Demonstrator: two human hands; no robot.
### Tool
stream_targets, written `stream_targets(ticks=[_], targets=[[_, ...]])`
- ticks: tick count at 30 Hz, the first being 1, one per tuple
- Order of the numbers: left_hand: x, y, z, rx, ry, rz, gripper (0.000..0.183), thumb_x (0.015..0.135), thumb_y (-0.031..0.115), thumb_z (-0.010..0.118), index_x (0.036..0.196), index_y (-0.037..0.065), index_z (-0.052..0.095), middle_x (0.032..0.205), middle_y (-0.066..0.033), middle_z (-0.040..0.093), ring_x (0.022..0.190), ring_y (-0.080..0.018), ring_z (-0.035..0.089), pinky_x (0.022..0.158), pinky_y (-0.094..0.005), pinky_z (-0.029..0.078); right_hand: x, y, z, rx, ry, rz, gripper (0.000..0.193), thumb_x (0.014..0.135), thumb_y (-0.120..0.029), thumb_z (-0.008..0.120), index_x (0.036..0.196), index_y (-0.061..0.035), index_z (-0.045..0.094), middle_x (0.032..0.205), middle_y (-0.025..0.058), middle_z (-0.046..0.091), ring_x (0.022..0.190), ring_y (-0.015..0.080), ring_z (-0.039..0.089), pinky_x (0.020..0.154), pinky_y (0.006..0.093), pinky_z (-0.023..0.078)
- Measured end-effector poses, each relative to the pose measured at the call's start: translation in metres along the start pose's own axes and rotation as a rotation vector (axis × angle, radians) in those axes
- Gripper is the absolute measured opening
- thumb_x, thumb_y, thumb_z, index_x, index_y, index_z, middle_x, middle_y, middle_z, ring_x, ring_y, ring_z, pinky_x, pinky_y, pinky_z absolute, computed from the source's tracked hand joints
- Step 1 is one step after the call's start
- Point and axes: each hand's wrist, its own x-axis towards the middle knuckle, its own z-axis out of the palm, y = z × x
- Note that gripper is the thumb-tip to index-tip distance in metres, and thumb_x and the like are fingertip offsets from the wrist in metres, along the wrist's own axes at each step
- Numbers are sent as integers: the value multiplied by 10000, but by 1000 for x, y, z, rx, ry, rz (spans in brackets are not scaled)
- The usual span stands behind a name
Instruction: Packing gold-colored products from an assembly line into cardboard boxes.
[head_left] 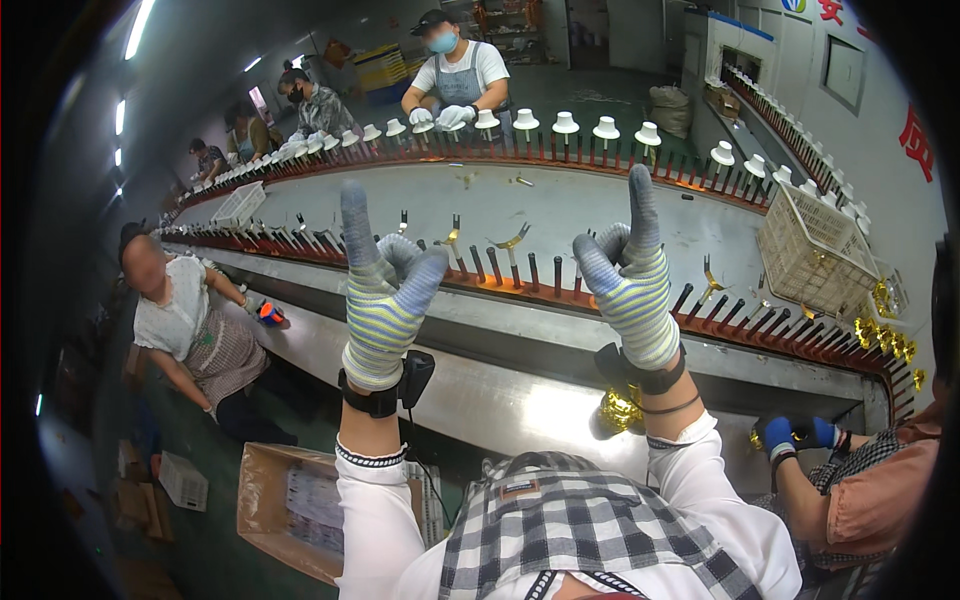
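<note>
My left hand [385,285], in a striped grey, yellow and white glove, is raised over the near row of pegs. Its index finger points straight up, the thumb stands apart, and the other fingers are curled with nothing in them. Gloved alike, my right hand [632,280] is lifted to the same height with its index finger up and its palm empty. Between the two hands run dark upright pegs [533,272] on the line, some carrying small gold metal pieces [512,238]. A shiny gold object [620,410] rests on the metal ledge below my right wrist.
White cup-shaped pieces [565,123] sit on pegs along the far line. A cream plastic crate [815,250] stands at the right, and a cardboard box [290,510] at lower left. Co-workers are across the line, at the left, and close at the right, where blue-gloved hands [795,435] work.
</note>
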Motion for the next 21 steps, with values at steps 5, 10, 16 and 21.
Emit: stream_targets(ticks=[5, 10, 16, 21], targets=[[6, 3, 4, 27, 26, 5, 1061, 883, -27, 745, 1665, 250, 84, 709, 71, 526, 640, -33, 470, 639, -223, 450, 9, 2, -5, -24, -35, -16, 920, 888, 8, 645, 1655, -140, 159, 578, -46, 464, 519, 45, 428, 544, 251, 411], [9, 7, 6, -1, 33, -20, 1060, 886, -24, 746, 1665, 243, 80, 717, 66, 543, 646, -33, 477, 642, -217, 454, 14, -2, -6, -19, -17, -20, 908, 885, 17, 630, 1653, -139, 171, 585, -45, 466, 525, 46, 429, 553, 250, 417], [0, -1, -2, 62, 4, 27, 1050, 896, -19, 739, 1665, 264, 81, 725, 64, 539, 653, -36, 478, 651, -218, 458, 2, -5, -1, 13, -29, 35, 903, 878, 36, 599, 1654, -184, 195, 635, -78, 493, 559, 15, 451, 564, 224, 426], [-20, 9, -13, 69, 39, 36, 1016, 915, 4, 726, 1667, 243, 85, 727, 43, 550, 625, -51, 488, 607, -237, 462, -9, -8, 14, 105, -46, 17, 889, 892, 58, 592, 1653, -162, 188, 606, -66, 509, 520, 32, 423, 523, 231, 378]])
